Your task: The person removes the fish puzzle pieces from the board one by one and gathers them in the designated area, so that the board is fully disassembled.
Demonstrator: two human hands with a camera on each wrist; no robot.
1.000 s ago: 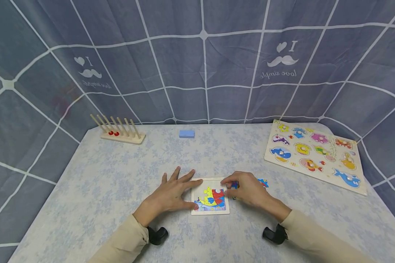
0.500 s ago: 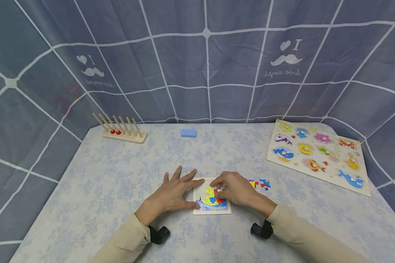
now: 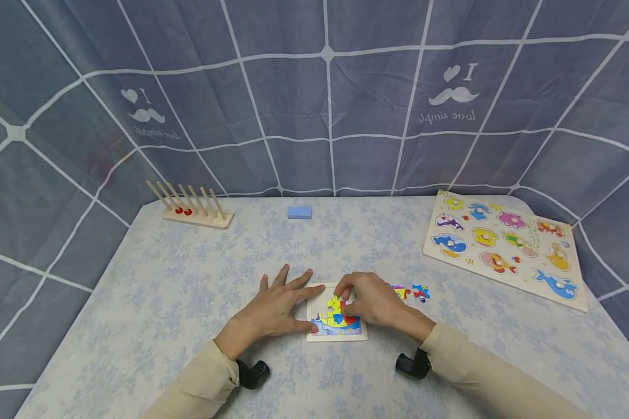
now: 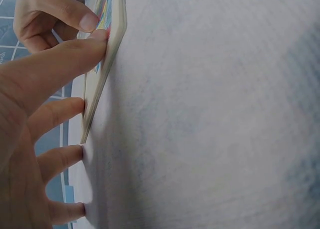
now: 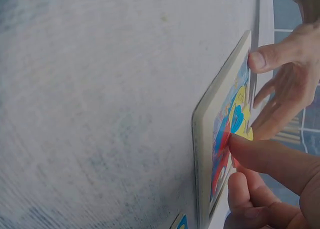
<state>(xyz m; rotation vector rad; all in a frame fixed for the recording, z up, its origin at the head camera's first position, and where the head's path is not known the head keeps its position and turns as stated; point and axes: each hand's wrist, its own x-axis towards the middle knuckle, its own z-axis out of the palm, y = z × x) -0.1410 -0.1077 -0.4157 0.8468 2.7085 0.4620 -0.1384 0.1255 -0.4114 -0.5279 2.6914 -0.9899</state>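
Note:
A small wooden jigsaw puzzle tray (image 3: 337, 340) lies on the table, its lower part filled with yellow, red and blue pieces. My left hand (image 3: 272, 312) is spread at its left side, thumb and index finger resting on the rim. In the left wrist view the other fingertips touch the tablecloth. Over the upper right of the tray, my right hand (image 3: 373, 299) pinches a puzzle piece (image 5: 235, 162); only a bit of red shows between thumb and fingers. Two loose puzzle pieces, one mostly blue (image 3: 421, 291) and one yellow and red (image 3: 400, 292), lie just right of that hand.
At the back right is a large peg puzzle board (image 3: 495, 250) with sea animals. A wooden peg stand (image 3: 199, 216) with red beads stands at the back left. A blue block (image 3: 299, 213) lies at the back middle. A grey checked curtain (image 3: 293, 105) hangs behind the table.
My right hand has moved left from the tray's right edge to over the red and yellow pieces, uncovering loose pieces behind it. Over the last half second it barely shifts. My left hand stays put.

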